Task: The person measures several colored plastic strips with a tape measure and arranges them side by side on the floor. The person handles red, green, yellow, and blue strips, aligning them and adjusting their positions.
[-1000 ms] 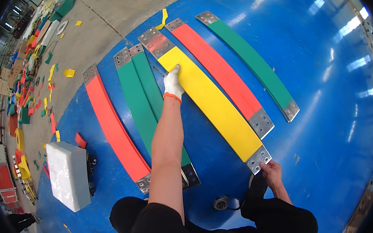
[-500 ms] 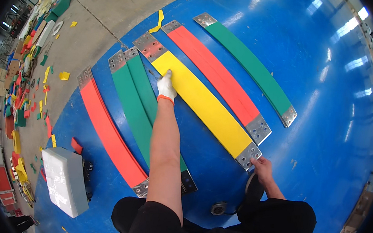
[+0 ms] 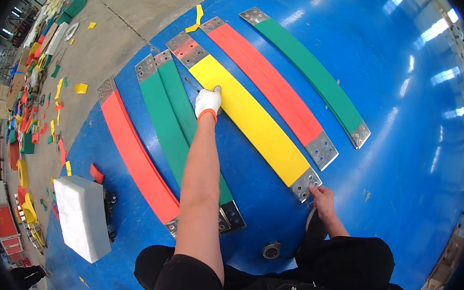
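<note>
A long yellow-covered busbar [image 3: 252, 124] with drilled bare metal ends lies slantwise before me. My left hand [image 3: 208, 101], in a white glove with an orange cuff, is closed on its left edge, thumb on top. A thin dark tool-like piece [image 3: 191, 84] shows just beyond the glove; whether that hand also holds it, I cannot tell. Bare, my right hand [image 3: 323, 200] pinches the near metal end at its corner. Left of the yellow bar lie two overlapping green busbars [image 3: 160, 112] and a red busbar [image 3: 136, 153]. To its right are another red busbar [image 3: 265, 84] and a green busbar [image 3: 314, 74].
Everything lies on a blue floor [image 3: 402, 202]. A white block [image 3: 81, 219] stands at the left, with a red scrap [image 3: 96, 173] beyond it. Near my knees sits a round metal object [image 3: 271, 250]. Coloured scraps [image 3: 25, 116] litter the grey floor at far left.
The view has shifted slightly, so the bars sit higher in the picture. My left hand has slid a little nearer along the yellow busbar's edge; my right hand keeps its pinch.
</note>
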Demonstrator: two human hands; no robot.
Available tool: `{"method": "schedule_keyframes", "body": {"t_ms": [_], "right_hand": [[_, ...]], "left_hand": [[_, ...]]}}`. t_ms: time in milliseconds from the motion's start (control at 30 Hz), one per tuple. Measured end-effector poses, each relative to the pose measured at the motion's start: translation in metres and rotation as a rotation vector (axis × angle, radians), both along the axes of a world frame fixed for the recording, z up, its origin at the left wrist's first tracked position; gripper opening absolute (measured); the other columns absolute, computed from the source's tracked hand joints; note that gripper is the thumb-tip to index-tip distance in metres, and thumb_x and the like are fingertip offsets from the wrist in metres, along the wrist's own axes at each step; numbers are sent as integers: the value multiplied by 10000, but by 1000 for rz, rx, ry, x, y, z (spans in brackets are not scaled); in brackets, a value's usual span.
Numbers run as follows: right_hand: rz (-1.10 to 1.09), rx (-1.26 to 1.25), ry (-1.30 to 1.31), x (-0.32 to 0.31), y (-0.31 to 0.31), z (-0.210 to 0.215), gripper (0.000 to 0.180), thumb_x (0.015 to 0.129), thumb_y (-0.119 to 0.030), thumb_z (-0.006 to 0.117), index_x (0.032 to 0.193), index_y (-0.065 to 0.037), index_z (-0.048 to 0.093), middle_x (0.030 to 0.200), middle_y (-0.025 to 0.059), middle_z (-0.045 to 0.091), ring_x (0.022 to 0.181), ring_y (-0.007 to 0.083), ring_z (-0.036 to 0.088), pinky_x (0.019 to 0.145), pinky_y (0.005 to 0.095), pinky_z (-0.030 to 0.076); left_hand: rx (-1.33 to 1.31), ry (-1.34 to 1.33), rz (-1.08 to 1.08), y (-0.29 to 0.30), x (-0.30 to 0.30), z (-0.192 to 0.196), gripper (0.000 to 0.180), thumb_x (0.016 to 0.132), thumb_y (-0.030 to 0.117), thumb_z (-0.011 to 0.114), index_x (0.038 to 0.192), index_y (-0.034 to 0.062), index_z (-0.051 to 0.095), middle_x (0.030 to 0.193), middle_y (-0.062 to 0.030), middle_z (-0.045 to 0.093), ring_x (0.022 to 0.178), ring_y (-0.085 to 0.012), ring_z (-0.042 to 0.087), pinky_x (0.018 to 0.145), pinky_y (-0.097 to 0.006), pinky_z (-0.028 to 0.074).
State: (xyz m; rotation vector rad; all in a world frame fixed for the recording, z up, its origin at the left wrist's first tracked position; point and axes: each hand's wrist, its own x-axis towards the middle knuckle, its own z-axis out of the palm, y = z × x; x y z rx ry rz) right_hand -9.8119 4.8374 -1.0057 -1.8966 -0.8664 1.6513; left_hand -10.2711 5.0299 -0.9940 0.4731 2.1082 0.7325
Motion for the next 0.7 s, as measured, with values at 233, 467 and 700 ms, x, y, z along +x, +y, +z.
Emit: {"method": "schedule_keyframes", "body": {"t_ms": [233, 467, 700], "right_hand": [[89, 105, -97, 3, 5, -18, 307, 955, -241, 711, 773, 7, 699, 627, 30, 632, 436, 53, 400, 409, 256, 277], [187, 140, -152, -3, 11, -19, 314, 942, -241, 723, 804, 39, 746, 724, 66, 711, 588, 96, 569, 525, 266, 412], [303, 119, -110, 5, 26, -5, 326, 897, -246, 764, 805, 67, 736, 707, 107, 730, 666, 129, 672, 651, 299, 526]], "left_hand": [[-72, 354, -130, -7, 18, 6, 546, 959, 464, 613, 1208, -19, 664, 1231, -268, 672, 1179, -398, 641, 1007, -466, 501], [-36, 387, -118, -5, 17, 3, 521, 977, 441, 596, 1195, -30, 653, 1215, -280, 671, 1176, -411, 638, 1001, -473, 498], [-52, 440, -192, -6, 16, 2, 497, 975, 434, 593, 1168, -16, 682, 1203, -274, 678, 1165, -406, 644, 998, -479, 501]]}}
